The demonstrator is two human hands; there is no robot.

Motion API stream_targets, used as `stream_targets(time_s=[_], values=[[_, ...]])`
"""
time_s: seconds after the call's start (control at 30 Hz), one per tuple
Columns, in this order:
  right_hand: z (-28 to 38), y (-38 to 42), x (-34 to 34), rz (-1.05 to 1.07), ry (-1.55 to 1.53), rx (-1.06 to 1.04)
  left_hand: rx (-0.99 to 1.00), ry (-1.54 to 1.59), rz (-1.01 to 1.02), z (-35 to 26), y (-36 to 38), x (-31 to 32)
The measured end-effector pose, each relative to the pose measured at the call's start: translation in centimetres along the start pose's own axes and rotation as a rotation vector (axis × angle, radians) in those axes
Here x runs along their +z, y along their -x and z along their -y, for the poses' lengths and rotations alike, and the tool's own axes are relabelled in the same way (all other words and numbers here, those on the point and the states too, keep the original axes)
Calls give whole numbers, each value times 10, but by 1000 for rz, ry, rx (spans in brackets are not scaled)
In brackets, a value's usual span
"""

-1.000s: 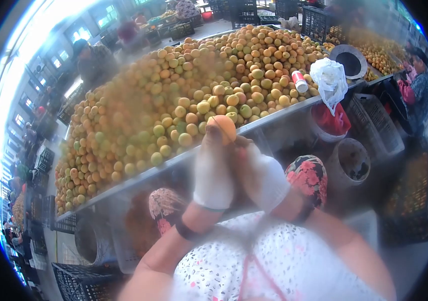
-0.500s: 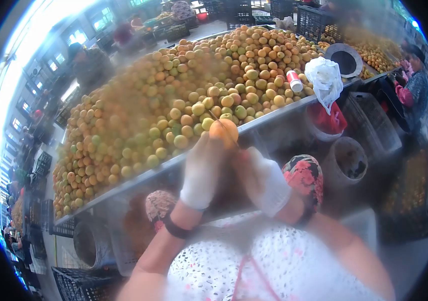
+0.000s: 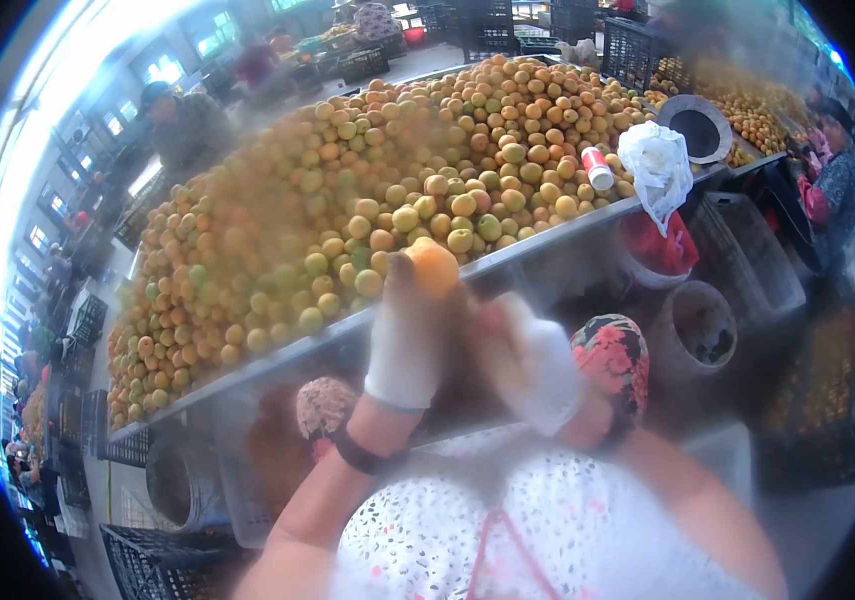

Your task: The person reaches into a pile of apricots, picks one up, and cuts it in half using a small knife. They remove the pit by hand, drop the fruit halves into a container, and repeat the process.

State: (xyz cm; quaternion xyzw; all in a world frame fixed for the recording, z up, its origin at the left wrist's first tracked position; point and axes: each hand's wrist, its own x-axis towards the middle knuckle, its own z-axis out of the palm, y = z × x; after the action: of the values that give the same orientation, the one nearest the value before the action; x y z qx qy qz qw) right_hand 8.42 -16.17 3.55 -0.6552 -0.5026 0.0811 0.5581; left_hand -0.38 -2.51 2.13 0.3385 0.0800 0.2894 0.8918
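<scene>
My left hand (image 3: 402, 345), in a white glove, is closed around an orange-yellow apricot (image 3: 434, 267) that pokes up above the fingertips. Close beside it, my right hand (image 3: 532, 360) is also gloved and curled shut. A small reddish spot shows at its fingers, but haze on the lens hides what they grip. Both hands are just in front of the metal rim (image 3: 507, 250) of a long table. Beyond the rim lies a large heap of apricots (image 3: 327, 220), orange to greenish.
On the table's right end are a red-and-white bottle (image 3: 596, 169), a white plastic bag (image 3: 655, 165) and a grey basin (image 3: 694, 128). Below stand a bucket with a red bag (image 3: 659, 245) and another bucket (image 3: 699, 325). A person (image 3: 827, 185) is at the far right.
The apricot and my left hand have shifted slightly left. A thin dark line crossing the fruit earlier no longer shows. My right hand stays close by, still curled.
</scene>
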Motion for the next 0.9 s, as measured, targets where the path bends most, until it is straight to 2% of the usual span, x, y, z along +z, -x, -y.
stream_targets(time_s=[0.03,0.07,0.1,0.13,0.2,0.23,0.27,0.33,0.47,0.53,0.67,0.73,0.77,0.83,0.87,0.9], values=[[7,0,-4,-51,-106,21,4,-2,-3,1,4,2],[5,-5,-5,-51,-107,18,37,-160,-74,3,9,8],[2,-11,-8,-127,-74,-86,71,-318,-142,4,14,15],[-1,-14,-10,-203,-40,-192,75,-320,-136,3,20,20],[1,-13,-14,-200,-108,-152,64,-775,80,0,33,34],[6,-13,-16,-188,-163,-121,152,-838,140,-2,35,47],[10,-12,-17,-176,-219,-90,160,-840,140,0,36,47],[15,-10,-20,-169,-210,-71,299,-818,162,6,37,42],[34,-9,-25,-144,-268,-18,311,-788,160,15,43,47],[34,-10,-25,-140,-231,-69,50,-476,44,12,49,57],[32,-12,-25,-119,-105,-167,-69,-421,-2,8,50,64],[29,-14,-25,-93,-91,-213,-258,-254,-83,6,51,65],[27,-15,-25,-76,-74,-258,-258,-253,-87,1,53,79],[20,-17,-24,-43,0,-320,-299,-100,-490,-8,59,112],[16,-18,-23,-14,77,-384,-307,-101,-490,-5,56,106],[14,-18,-22,-16,79,-374,-227,-95,-386,-2,52,93]])
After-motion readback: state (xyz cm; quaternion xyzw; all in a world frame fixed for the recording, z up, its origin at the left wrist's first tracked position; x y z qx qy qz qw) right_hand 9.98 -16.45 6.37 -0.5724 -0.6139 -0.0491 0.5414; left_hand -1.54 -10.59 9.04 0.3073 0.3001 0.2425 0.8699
